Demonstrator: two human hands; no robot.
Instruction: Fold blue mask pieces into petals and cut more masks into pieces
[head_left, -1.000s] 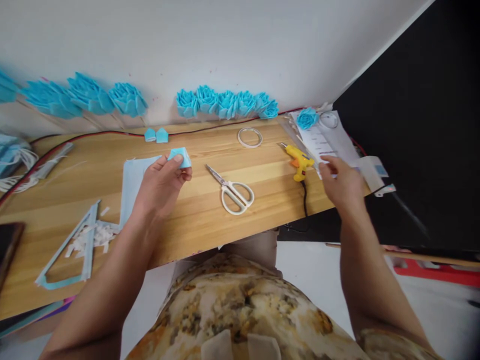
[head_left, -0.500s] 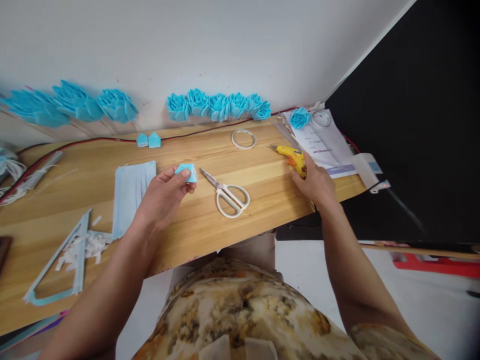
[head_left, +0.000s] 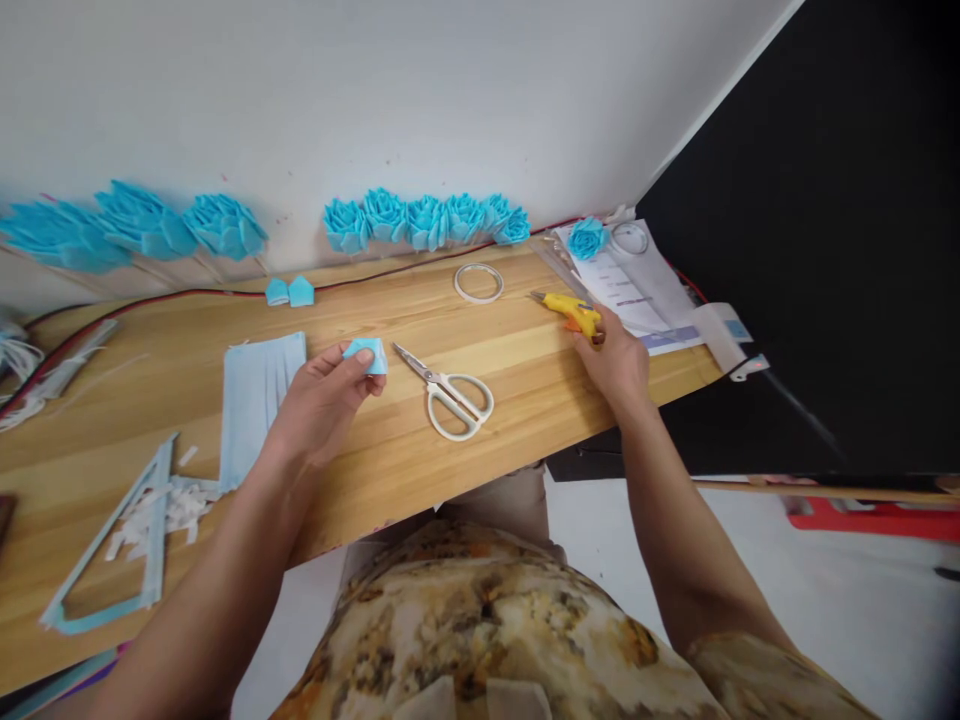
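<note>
Between thumb and fingers, my left hand [head_left: 322, 395] pinches a small folded light-blue piece [head_left: 373, 355]. My right hand [head_left: 617, 360] grips a yellow glue gun [head_left: 571, 311] with an orange trigger, its nozzle pointing left over the table. White-handled scissors [head_left: 448, 390] lie on the wood between my hands, blades toward the left hand. A pleated light-blue face mask [head_left: 259, 400] lies partly behind my left forearm. Two folded blue pieces [head_left: 291, 291] sit farther back. A roll of tape [head_left: 478, 283] rests to the left of the glue gun.
Blue fabric flowers [head_left: 426, 222] lean along the wall. Another blue flower [head_left: 587, 238] lies on printed papers [head_left: 637, 290] at the right. White scraps [head_left: 171, 512] and cut blue strips [head_left: 156, 530] are at the left. A dark-red cable [head_left: 247, 292] runs along the back.
The whole view has shifted slightly, moving the table items a little left and down. Both hands keep hold of the same things, and the glue gun stays near the papers.
</note>
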